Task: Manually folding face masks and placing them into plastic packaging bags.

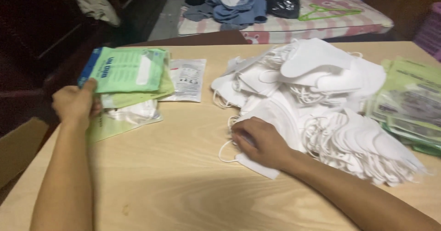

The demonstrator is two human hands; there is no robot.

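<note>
My left hand grips the near edge of a stack of green mask packets at the table's left side. A filled clear-green packet lies under that stack. My right hand rests palm down on a white folded face mask at the near edge of a big heap of loose white masks. Its fingers are closed around the mask's edge and ear loop.
A wooden table carries everything. A clear printed packet lies beside the green stack. More green packets are piled at the right edge. A cardboard box stands at left. Beyond lies a mattress with clothes and a green hanger.
</note>
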